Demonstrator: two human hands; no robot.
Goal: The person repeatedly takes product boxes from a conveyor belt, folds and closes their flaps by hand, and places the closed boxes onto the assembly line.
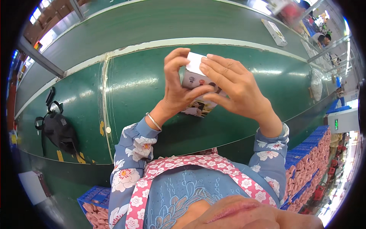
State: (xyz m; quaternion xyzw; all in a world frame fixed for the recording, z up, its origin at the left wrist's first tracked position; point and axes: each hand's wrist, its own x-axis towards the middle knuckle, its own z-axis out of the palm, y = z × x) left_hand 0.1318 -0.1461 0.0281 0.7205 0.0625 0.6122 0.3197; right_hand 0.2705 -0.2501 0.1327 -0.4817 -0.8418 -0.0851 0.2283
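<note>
A small printed carton (pixel 194 80) with a white top flap stands between my hands over the green table. My left hand (pixel 179 80) wraps round its left side, the thumb lying across the front. Across the white top and the right side lie the fingers of my right hand (pixel 236 82), its thumb near the front face. Pictures of small round items show on the carton's front, and a photo lower down. Its far side is hidden, and whatever is inside cannot be seen.
A black bag (pixel 59 129) with straps lies on the green table (pixel 129 91) at left. Behind a pale ledge runs a belt (pixel 152 28) bearing another white carton (pixel 275 33). Blue crates of pink items (pixel 310 160) stand at right, another blue crate (pixel 93 196) at lower left.
</note>
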